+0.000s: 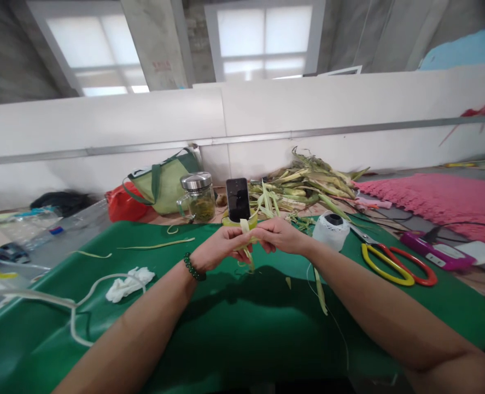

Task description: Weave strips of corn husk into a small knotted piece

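Both hands meet above the green cloth (234, 328). My left hand (220, 247), with a green bead bracelet at the wrist, is closed on a pale yellow-green leaf strip (247, 246). My right hand (279, 235) pinches the same strip from the other side. Loose ends of the strip hang below the fingers. A thin white thread (332, 317) trails over the cloth by my right forearm, below a white thread spool (331, 230).
A phone (238, 199) stands propped behind the hands. A pile of green husk leaves (303, 186) lies beyond. Scissors with yellow and red handles (393, 264) lie at right. A glass jar (197, 197), a green bag (164, 183), a white crumpled tissue (128, 283) and pink knitwork (434, 197) surround.
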Tool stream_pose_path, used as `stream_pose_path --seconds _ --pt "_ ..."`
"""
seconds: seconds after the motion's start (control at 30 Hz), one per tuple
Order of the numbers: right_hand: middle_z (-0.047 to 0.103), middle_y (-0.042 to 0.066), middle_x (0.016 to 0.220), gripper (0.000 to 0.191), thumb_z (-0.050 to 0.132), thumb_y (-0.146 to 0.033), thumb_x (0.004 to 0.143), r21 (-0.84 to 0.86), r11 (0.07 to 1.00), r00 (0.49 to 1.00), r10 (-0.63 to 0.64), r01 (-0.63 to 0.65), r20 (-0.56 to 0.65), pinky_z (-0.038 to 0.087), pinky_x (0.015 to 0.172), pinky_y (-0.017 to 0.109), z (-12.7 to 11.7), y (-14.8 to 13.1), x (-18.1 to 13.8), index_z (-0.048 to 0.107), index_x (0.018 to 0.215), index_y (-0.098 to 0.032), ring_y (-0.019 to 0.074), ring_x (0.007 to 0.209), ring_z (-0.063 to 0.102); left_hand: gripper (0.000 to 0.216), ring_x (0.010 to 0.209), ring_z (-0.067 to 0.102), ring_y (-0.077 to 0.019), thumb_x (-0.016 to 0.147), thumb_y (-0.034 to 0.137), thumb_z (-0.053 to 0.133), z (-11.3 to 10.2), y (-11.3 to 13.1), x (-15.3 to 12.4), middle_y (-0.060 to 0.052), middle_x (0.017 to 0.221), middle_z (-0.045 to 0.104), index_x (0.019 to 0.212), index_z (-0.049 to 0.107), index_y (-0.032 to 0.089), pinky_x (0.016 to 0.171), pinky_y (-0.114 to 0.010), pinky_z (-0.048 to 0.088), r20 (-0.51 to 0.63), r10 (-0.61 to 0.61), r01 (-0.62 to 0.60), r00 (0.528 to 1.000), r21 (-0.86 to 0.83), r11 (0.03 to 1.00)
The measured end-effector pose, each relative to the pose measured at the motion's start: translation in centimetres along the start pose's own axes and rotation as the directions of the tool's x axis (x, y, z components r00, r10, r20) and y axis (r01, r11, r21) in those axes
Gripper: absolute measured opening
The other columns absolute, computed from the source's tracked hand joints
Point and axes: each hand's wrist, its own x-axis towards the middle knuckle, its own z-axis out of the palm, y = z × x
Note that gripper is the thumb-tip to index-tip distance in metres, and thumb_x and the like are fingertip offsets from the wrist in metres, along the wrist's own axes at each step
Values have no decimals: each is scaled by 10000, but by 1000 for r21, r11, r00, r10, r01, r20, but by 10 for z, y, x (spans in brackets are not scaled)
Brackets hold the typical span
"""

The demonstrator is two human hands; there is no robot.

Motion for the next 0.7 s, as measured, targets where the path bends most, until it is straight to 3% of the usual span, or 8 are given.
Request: stream_pose_path --seconds 0.13,0.33,0.47,0.6,0.7 --pt "494 -17 431 505 420 -504 867 -20 1000 1000 -19 19 -5 362 434 180 -2 0 -1 469 499 -162 65 402 440 371 611 650 -147 666 487 711 2 1 -2 -40 681 665 759 648 134 598 -245 530 110 56 -68 992 105 992" --pt "473 -29 415 493 457 -507 847 -25 1000 999 -3 4 40 345 414 176 -5 -1 -3 460 493 -162 58 385 422 431 546 633 -146 681 566 653 -1 1 -3 -35 581 642 657 668 136 552 -238 519 92 38 -56 995 193 980" --pt "520 -18 437 513 472 -591 809 138 981 991 135 -133 -6 377 401 182 -3 1 -1 496 542 -153 64 378 458 421 502 597 -122 656 554 676 -2 -2 1 -24 542 619 643 668 133 501 -208 460 -68 74 -61 995 173 983" --pt "640 35 572 551 487 -650 776 277 913 954 281 -300 106 448 437 209 12 2 3 615 722 -117 86 421 544 412 455 482 -74 640 545 684 2 -6 7 17 492 553 655 651 135 455 -186 378 -306 153 -142 940 57 988" --pt "637 27 583 475 616 -583 717 294 921 966 249 -256 63 462 462 195 24 3 6 605 650 -114 77 449 557 434 497 496 -85 636 557 679 6 -5 8 16 522 565 691 643 128 499 -200 412 -303 152 -155 941 15 988"
